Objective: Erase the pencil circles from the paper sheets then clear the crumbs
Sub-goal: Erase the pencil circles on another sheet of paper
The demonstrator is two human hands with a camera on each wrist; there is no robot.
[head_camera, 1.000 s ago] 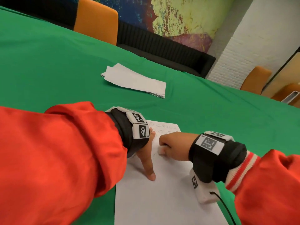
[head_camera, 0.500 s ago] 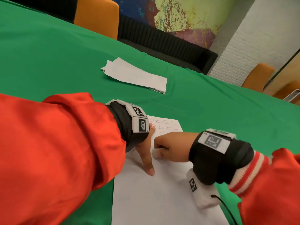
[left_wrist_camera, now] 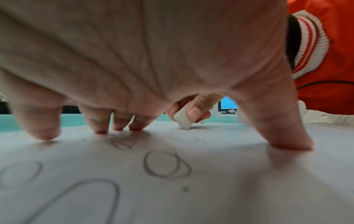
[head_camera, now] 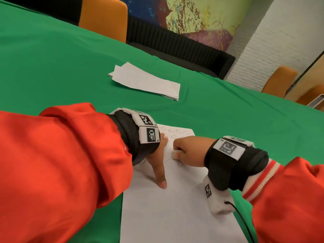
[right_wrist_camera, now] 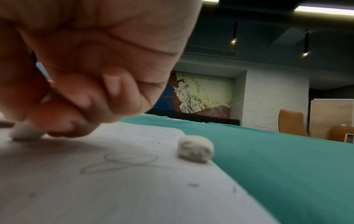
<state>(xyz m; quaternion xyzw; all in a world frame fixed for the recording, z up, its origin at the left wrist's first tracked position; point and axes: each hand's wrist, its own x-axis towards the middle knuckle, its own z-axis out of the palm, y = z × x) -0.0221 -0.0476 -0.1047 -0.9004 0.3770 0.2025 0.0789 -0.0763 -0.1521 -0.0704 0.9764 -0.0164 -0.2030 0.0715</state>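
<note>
A white paper sheet (head_camera: 175,211) lies on the green cloth in front of me, with pencil circles (head_camera: 175,132) along its far end. My left hand (head_camera: 157,160) is spread on the sheet, its fingertips (left_wrist_camera: 46,133) and thumb pressing the paper down. My right hand (head_camera: 189,151) pinches a white eraser (head_camera: 175,153) whose lower corner touches the paper just right of the left hand. The left wrist view shows the eraser (left_wrist_camera: 184,119) on the sheet and circles (left_wrist_camera: 166,165) under the palm. In the right wrist view the eraser (right_wrist_camera: 25,131) sits beyond a faint circle (right_wrist_camera: 118,163).
A stack of white sheets (head_camera: 145,83) lies farther out on the green table (head_camera: 52,64). A small white lump (right_wrist_camera: 195,149) sits at the sheet's right edge, with dark crumbs (right_wrist_camera: 192,185) near it. Orange chairs (head_camera: 103,16) stand behind the table.
My right hand has rubbed the eraser toward the left thumb and back away across the paper. The left hand has stayed pressed on the sheet.
</note>
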